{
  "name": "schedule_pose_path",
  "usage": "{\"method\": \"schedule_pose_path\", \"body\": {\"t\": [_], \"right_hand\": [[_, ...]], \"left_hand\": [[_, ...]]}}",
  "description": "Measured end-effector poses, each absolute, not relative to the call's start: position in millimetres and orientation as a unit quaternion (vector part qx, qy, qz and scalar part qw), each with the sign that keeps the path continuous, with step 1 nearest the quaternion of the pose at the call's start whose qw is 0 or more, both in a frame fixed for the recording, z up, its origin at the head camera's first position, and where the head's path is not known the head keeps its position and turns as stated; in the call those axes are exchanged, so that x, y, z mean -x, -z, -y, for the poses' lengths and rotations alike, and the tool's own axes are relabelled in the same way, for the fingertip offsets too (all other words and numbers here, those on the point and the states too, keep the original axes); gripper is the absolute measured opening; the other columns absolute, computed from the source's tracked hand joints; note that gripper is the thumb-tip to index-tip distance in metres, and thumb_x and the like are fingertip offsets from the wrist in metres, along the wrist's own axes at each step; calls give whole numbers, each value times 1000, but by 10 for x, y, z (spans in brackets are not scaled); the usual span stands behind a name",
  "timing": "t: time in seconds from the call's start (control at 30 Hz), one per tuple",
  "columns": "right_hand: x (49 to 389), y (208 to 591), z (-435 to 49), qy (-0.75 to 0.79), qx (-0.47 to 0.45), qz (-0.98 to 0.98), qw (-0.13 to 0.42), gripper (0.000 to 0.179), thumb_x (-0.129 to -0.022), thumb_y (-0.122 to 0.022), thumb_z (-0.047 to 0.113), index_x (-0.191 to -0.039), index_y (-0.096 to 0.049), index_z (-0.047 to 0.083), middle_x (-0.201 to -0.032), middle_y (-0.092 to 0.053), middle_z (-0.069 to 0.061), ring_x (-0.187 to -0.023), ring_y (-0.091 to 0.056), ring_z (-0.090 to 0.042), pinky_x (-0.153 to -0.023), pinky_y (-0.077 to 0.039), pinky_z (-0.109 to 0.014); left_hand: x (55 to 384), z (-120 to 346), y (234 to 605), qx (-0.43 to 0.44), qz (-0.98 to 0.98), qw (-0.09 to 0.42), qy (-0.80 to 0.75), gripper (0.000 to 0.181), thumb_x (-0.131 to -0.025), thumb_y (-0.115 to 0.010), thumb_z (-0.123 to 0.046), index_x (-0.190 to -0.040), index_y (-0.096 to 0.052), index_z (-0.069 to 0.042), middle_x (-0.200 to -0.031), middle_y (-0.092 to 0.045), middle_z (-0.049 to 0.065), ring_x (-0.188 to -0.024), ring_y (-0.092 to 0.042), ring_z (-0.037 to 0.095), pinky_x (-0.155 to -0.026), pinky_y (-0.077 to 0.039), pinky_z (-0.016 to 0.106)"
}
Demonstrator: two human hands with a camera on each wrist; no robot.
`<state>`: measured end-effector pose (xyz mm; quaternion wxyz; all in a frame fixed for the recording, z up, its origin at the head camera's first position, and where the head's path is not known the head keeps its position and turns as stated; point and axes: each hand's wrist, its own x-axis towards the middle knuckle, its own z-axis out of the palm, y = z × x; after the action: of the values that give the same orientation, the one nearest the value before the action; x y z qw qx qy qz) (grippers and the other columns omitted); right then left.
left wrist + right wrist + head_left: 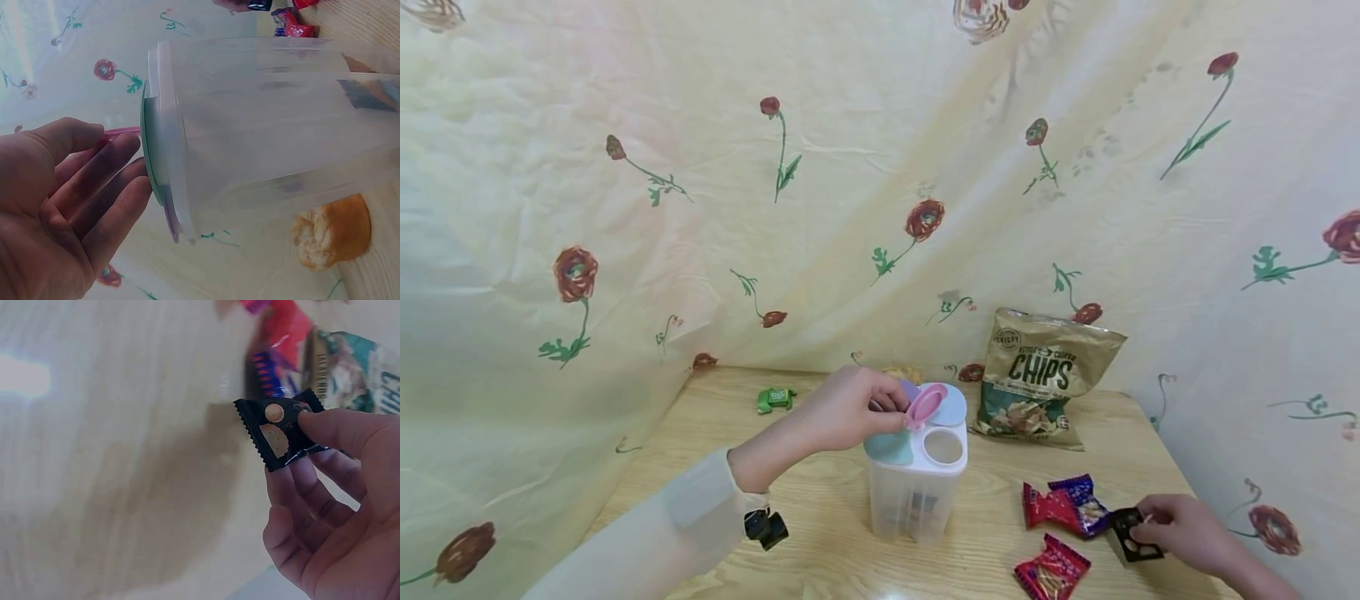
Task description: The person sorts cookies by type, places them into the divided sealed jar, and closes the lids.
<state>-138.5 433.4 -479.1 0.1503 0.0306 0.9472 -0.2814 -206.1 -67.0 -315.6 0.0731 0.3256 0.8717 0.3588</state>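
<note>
A clear plastic container (917, 500) stands upright on the table, its white top fitted with coloured flap lids. My left hand (853, 408) pinches the raised pink lid (928, 402) between thumb and fingers, beside an uncovered round opening (943, 447). Some dark and coloured contents show through the lower wall in the left wrist view. On the right, my right hand (1187, 529) holds a small black snack packet (269, 431) by thumb and fingers, with a round biscuit picture on its wrapper. Red packets (1052, 571) and a purple-blue packet (1084, 497) lie close to it.
A gold and green chips bag (1037, 379) leans upright at the back right. A green packet (776, 399) lies at the back left. Bread (337, 231) sits behind the container. Flowered cloth (850, 208) hangs along the table's far edge.
</note>
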Motion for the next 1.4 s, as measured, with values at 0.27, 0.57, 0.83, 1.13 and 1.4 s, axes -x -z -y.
{"method": "schedule_pose_path", "body": {"t": [0.27,0.57,0.83,1.13,1.4], "right_hand": [[1455,4292,-4077,273,34,-960,61,18,-98,-69,27,-102,-72,9,-81,-67,2,-70,-55,-3,-59,-41,-25],[1559,3710,-3527,348,92,-932,41,31,-96,-73,23,-118,-65,3,-95,-66,-8,-77,-69,-12,-64,-53,-30],[1638,3323,-3072,383,128,-915,19,36,-98,-71,25,-127,-65,4,-105,-68,-11,-80,-74,-15,-68,-58,-31],[1672,3118,-2616,397,183,-900,3,14,-94,-75,23,-106,-74,14,-92,-75,-1,-79,-70,-13,-68,-57,-30],[1743,3148,-2382,440,226,-869,-2,9,-91,-78,16,-100,-75,15,-90,-73,-3,-74,-67,-14,-63,-57,-31]], "left_hand": [[2056,674,3154,-324,-871,73,-361,5,-92,-78,-25,-95,-77,-21,-94,-76,-9,-90,-70,6,-80,-58,27],[2059,672,3149,-328,-870,70,-361,5,-92,-79,-25,-95,-77,-21,-92,-75,-10,-88,-69,5,-78,-57,25],[2056,672,3139,-325,-871,73,-362,6,-92,-79,-25,-94,-77,-21,-91,-75,-10,-87,-69,5,-77,-57,24],[2056,678,3154,-328,-869,72,-363,4,-92,-78,-25,-94,-77,-21,-93,-76,-9,-90,-70,6,-78,-58,25],[2060,672,3151,-333,-868,69,-363,4,-93,-78,-24,-93,-77,-20,-92,-76,-9,-89,-71,5,-76,-57,25]]}}
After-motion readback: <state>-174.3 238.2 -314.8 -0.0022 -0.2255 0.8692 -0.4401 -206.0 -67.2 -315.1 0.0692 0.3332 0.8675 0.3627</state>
